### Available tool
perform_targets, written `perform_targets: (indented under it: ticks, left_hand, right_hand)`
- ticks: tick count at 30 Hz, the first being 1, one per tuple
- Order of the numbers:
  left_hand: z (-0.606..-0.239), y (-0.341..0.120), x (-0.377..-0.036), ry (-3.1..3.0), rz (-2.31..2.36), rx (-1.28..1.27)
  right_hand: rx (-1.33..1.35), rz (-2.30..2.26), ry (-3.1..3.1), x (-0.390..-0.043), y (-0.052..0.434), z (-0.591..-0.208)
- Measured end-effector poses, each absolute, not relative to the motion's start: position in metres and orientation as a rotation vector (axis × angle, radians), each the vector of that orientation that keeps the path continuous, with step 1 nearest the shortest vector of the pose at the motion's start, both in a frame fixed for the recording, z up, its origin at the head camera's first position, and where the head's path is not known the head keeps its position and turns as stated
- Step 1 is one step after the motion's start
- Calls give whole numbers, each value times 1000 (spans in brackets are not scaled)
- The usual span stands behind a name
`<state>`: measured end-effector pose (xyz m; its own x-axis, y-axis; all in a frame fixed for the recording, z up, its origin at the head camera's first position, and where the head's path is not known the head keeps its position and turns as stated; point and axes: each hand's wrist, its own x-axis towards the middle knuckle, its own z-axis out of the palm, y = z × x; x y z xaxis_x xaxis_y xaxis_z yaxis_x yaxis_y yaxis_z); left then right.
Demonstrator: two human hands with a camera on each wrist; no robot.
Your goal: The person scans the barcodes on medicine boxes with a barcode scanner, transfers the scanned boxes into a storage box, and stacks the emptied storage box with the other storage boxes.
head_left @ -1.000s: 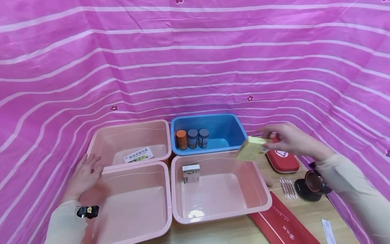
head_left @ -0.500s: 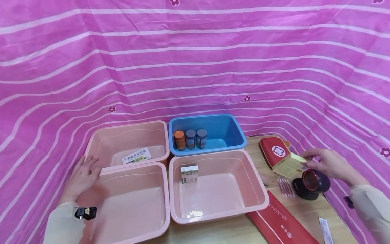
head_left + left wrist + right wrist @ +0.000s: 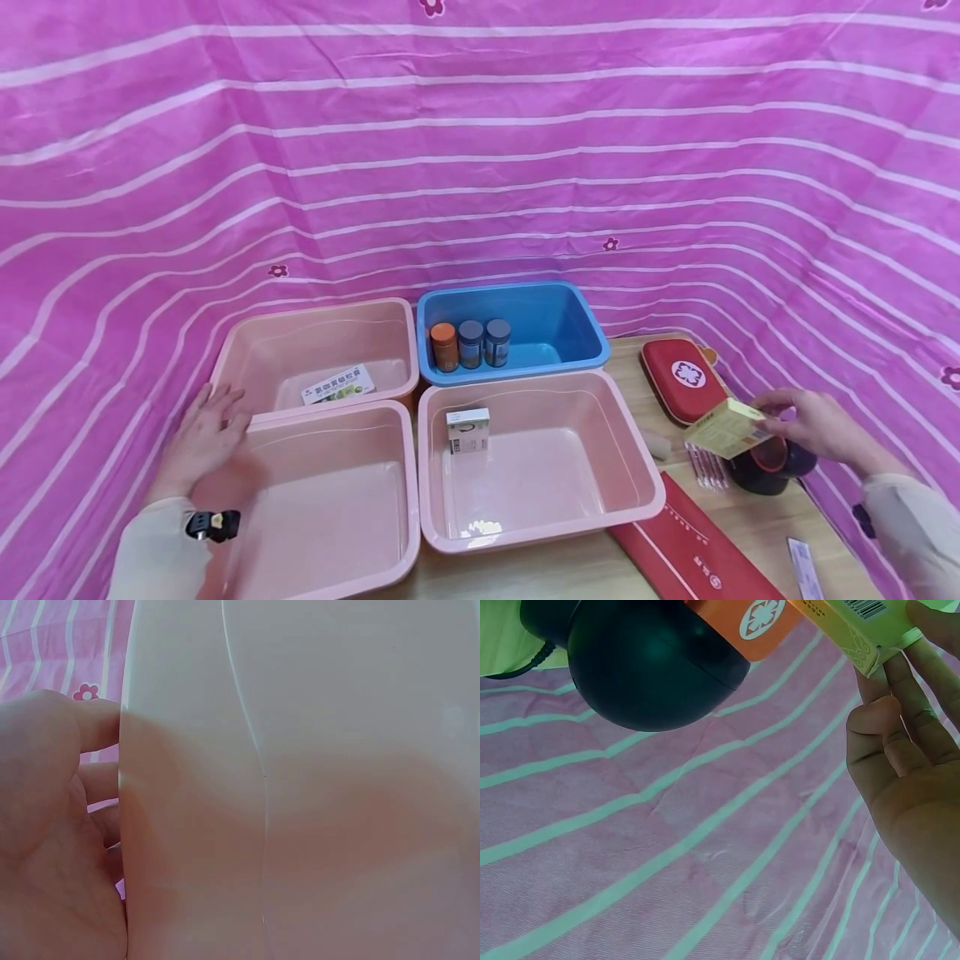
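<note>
A pale yellow medicine box (image 3: 726, 429) is pinched at one end by my right hand (image 3: 816, 427), held tilted in front of a black round-headed device (image 3: 799, 461). The right wrist view shows thumb and fingers on the box (image 3: 859, 634), with a printed barcode on it. My left hand (image 3: 206, 437) rests at the left rim of the front left pink bin (image 3: 408, 500), fingers spread. From the left wrist, the fingers (image 3: 97, 731) reach behind the bin wall (image 3: 195, 787). Close behind the yellow box lies a red first-aid case (image 3: 678, 379).
A white box (image 3: 468, 432) stands in the front right pink bin (image 3: 652, 500); another white carton (image 3: 337, 385) lies in the back left bin (image 3: 315, 312). Three jars (image 3: 471, 343) stand in the blue bin (image 3: 588, 333). Swabs (image 3: 707, 468), a red pouch (image 3: 686, 542) and a white packet (image 3: 805, 567) lie right.
My right hand has carried the yellow box from above the front right bin out to the right, then slightly lower, in front of the black device. The left hand stays in place.
</note>
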<state>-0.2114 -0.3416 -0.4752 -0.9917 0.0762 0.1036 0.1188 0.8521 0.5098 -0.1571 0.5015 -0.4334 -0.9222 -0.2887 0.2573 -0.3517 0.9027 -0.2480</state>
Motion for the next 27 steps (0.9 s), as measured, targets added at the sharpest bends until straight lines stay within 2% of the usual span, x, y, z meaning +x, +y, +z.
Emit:
perform_targets:
  ticks: [9, 14, 20, 27]
  left_hand:
    - [-474, -340, -210, -2956, -830, -150]
    - [-473, -340, -209, -2963, -833, -147]
    - [-473, -340, -209, -2970, -814, -137]
    - [-473, -340, -210, -2981, -815, -121]
  right_hand:
    - [494, 428, -2849, -158, 500, -435]
    - [519, 417, -2837, -157, 497, -422]
    - [579, 437, -2800, -163, 472, -378]
    - [780, 487, -2720, -191, 390, -308]
